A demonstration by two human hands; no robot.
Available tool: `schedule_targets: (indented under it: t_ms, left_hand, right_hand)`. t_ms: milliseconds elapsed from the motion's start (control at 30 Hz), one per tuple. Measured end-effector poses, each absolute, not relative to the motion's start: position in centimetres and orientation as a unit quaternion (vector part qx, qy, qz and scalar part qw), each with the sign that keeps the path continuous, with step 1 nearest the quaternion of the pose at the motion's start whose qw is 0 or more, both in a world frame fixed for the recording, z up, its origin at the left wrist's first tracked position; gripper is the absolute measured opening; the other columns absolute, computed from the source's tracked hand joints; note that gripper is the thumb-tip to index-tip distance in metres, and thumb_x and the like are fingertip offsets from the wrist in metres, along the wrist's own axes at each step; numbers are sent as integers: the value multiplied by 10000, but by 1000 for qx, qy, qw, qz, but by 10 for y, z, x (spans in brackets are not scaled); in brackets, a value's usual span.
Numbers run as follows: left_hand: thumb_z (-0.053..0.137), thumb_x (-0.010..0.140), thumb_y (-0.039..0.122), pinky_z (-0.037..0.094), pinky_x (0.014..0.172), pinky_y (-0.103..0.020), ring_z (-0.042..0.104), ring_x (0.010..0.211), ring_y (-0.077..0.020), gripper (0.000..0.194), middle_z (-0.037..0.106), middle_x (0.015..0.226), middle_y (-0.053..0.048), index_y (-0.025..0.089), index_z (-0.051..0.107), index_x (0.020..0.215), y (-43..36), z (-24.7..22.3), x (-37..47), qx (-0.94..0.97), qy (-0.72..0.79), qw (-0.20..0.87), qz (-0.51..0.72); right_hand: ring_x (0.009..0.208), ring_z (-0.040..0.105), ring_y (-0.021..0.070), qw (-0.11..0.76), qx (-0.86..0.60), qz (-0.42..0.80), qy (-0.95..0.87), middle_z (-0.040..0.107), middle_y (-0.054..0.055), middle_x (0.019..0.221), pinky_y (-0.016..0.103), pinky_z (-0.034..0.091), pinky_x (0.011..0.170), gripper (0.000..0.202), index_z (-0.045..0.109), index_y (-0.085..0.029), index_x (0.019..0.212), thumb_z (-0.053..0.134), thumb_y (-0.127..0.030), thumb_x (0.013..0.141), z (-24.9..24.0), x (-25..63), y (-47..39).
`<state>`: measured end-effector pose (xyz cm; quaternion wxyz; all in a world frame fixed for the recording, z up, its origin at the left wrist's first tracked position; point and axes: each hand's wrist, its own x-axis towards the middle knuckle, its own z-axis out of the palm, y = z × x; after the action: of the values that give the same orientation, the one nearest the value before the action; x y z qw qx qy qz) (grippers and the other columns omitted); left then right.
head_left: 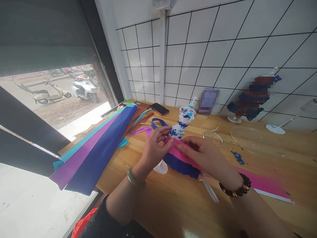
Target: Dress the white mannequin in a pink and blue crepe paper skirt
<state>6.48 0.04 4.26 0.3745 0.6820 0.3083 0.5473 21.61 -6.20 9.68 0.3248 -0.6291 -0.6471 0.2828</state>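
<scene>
At the near side of the wooden table (119, 180), below the tiled wall, a small white figure (187, 116) splashed with blue leans over at a tilt, and a band of pink paper (184, 152) lies across its lower part, just above a ruffled layer of dark blue paper (182, 167). The left hand (156, 143) has its thumb closed on the pink band near its left end, with the other fingers curled behind, close to the figure. The right hand (204, 150) has thumb and fingers together on the same band further right, so the paper is pinched at two places. The step looks like fitting the pink band to the figure. To do it well, the left thumb should act as the anchor, pressing lightly, while the right fingers guide the upper edge round in small, even gathers. Thin paper probably tears if pulled hard, so a gentle, level tension suits it better than a tug. The blue ruffle is best left hanging free, not crushed under a palm. Because the figure tilts, steadying its round white foot (160, 167) would help. The right forearm passes over the flat pink sheet (264, 185), so the sleeveless wrist should stay lifted to avoid creasing it.
</scene>
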Motion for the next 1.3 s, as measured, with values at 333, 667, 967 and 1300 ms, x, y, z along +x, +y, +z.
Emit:
schedule_targets:
  t_ms: [333,667,967,1300]
  left_hand:
    - [607,761,179,494,762,-229,586,991,-158,308,624,1023,-76,194,557,1065,-4,45,68,641,311,441,546]
    - [667,722,218,503,755,-244,596,878,-131,348,634,913,-56,161,531,1037,-2,50,69,583,288,537,538]
    - [671,699,196,502,703,-217,596,890,-138,379,625,931,-59,171,540,1054,-1,47,68,583,292,541,531]
    - [663,729,225,503,712,-223,589,898,-141,369,619,941,-75,165,526,1065,-6,47,72,581,273,550,535]
  right_hand:
    - [561,524,147,311,-650,247,-648,619,1,650,250,376,464,265,658,-210,797,539,-446,775,91,214,-62]
    - [608,547,159,323,-646,245,-647,647,-1,691,266,397,528,280,657,-216,859,481,-431,828,90,213,-63]
    - [633,563,164,327,-648,216,-653,658,12,736,270,405,527,265,642,-217,866,490,-429,820,90,214,-61]
    - [699,610,184,346,-643,202,-652,702,29,822,286,436,597,240,672,-224,844,502,-393,830,92,213,-62]
